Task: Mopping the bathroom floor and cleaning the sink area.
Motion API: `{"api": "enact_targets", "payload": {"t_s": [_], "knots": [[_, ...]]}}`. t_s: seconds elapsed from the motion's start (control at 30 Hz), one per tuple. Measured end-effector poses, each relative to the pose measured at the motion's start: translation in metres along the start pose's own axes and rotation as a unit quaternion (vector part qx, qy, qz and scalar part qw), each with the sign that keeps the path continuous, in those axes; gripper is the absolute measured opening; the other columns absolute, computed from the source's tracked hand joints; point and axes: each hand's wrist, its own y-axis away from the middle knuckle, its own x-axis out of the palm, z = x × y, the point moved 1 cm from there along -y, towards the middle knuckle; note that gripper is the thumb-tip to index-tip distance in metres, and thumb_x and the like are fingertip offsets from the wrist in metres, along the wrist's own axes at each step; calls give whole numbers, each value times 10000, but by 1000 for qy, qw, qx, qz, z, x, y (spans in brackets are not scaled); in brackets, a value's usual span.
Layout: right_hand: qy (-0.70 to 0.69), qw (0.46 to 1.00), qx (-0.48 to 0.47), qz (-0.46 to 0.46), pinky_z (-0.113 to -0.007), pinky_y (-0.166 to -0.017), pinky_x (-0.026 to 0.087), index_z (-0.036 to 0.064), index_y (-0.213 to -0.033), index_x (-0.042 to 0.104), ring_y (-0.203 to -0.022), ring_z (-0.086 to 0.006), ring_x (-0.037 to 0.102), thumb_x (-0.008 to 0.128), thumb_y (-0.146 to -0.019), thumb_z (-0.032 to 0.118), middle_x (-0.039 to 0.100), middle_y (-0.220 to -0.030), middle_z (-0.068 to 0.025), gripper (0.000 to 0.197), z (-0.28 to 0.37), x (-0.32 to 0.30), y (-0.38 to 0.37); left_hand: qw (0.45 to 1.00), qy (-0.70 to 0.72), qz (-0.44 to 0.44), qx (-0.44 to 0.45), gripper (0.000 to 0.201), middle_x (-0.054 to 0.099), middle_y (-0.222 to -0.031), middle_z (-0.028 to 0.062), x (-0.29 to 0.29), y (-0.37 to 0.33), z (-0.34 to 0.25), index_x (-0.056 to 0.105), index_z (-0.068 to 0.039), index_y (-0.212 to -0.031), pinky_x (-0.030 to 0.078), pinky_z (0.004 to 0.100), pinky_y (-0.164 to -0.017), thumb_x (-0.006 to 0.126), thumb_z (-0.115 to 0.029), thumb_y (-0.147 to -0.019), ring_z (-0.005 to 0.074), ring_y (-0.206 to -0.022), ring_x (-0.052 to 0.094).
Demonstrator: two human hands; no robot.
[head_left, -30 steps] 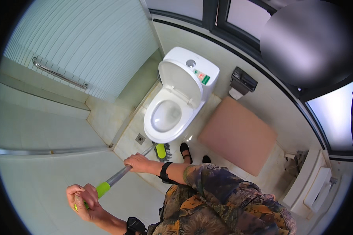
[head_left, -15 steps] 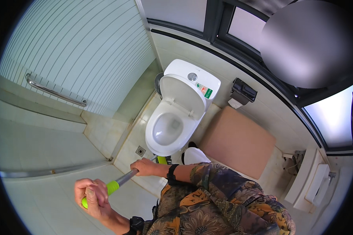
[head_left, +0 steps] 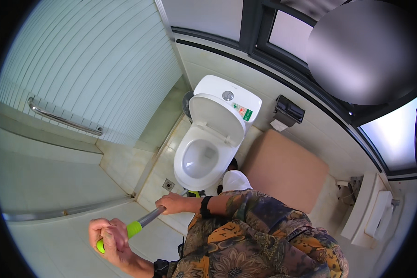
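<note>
The left hand (head_left: pixel 110 238) is closed around the lime-green end of the mop (head_left: pixel 151 216). Farther along, the right hand (head_left: pixel 170 203) grips the grey pole, its forearm stretched toward the left. Beyond, the partly hidden mop head (head_left: pixel 195 193) shows near the toilet's (head_left: pixel 181 177) front.

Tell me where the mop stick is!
In the head view, the mop stick is at lower left, gripped by the left hand and right hand, below the white toilet.

Window (head_left: pixel 396 136) glaring at right; grey disc (head_left: pixel 366 53) blurred; edges bowed, dark.
</note>
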Motion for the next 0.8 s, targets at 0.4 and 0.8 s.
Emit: {"api": "enact_targets", "payload": {"t_s": [0.4, 0.8], "knots": [[15, 1000, -7, 18, -403, -744, 404, 135, -871, 550, -824, -254, 601, 659, -699, 177, 614, -751, -23, 208, -4, 22, -57, 994, -23, -105, 25, 212, 257, -430, -74, -59, -20, 20, 474, -21, -917, 315, 219, -541, 502, -229, -947, 38, -355, 218], [-9, 998, -17, -64, -421, -715, 411, 119, -811, 532, -750, -283, 615, 683, -693, 173, 615, -710, -54, 199, -12, 30, -50, 999, 3, -47, 26, 235, 294, -426, -75, -65, -19, 29, 458, -32, -934, 301, 225, -559, 524, -257, -945, 36, -352, 257]]}}
